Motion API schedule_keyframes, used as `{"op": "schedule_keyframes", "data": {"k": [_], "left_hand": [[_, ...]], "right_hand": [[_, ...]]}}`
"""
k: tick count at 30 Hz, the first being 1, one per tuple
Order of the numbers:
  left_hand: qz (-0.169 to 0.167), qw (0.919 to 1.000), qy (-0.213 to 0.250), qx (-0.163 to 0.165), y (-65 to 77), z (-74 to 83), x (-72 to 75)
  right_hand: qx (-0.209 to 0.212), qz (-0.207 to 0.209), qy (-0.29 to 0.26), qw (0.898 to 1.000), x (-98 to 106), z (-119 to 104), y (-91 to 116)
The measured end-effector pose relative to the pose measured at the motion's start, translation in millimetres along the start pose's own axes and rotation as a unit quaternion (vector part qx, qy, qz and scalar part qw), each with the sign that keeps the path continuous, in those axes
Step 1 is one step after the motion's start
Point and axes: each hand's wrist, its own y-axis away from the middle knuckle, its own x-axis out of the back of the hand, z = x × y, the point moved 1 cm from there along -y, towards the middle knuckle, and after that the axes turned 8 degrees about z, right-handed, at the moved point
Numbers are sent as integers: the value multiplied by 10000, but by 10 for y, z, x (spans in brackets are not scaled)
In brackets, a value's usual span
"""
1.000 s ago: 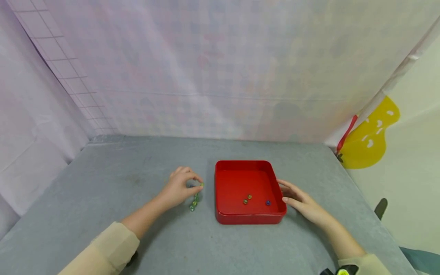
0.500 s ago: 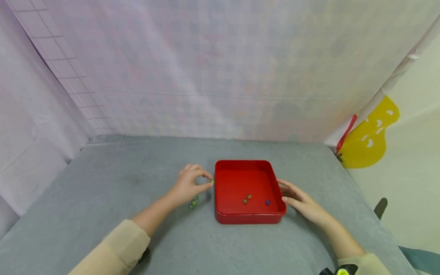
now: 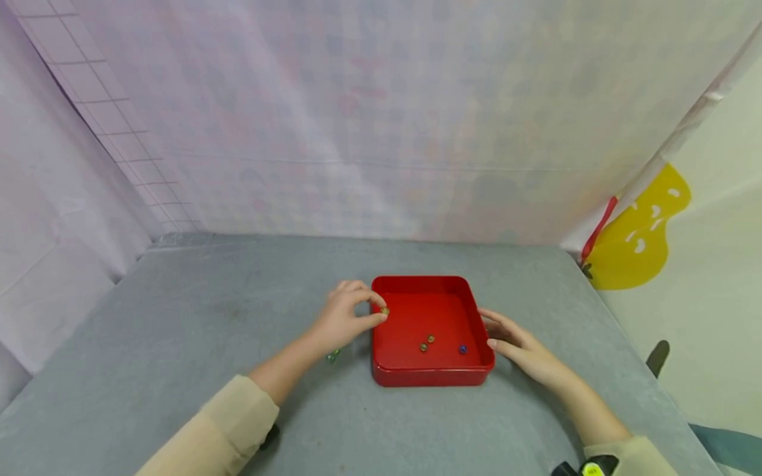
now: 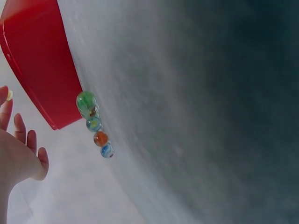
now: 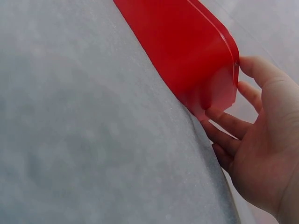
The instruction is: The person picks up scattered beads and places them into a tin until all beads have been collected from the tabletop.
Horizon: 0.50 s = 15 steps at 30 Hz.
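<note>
Shifted rightward since the earlier frame: left hand [image 3: 345,317]. On the grey table [image 3: 149,370] stands the red box [image 3: 433,377], right hand [image 3: 530,354] touching its right wall with relaxed fingers, left hand at its left rim pinching a yellowish marble [image 3: 385,311]; three more marbles [image 3: 423,347] lie inside the box.

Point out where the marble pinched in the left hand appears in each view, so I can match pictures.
Head: the marble is below centre, seen against the left part of the red box.
Left wrist: far left, just above mid-height, between the fingers.
Right wrist: not in it.
Shared landmark: the red box, in all three views.
</note>
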Motion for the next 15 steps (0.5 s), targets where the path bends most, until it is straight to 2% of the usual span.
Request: {"op": "schedule_keyframes", "data": {"k": [15], "left_hand": [[-140,9997,-204,-7,-81,115,-150]], "right_hand": [[-194,13,67,9998,11,-6,-3]]}}
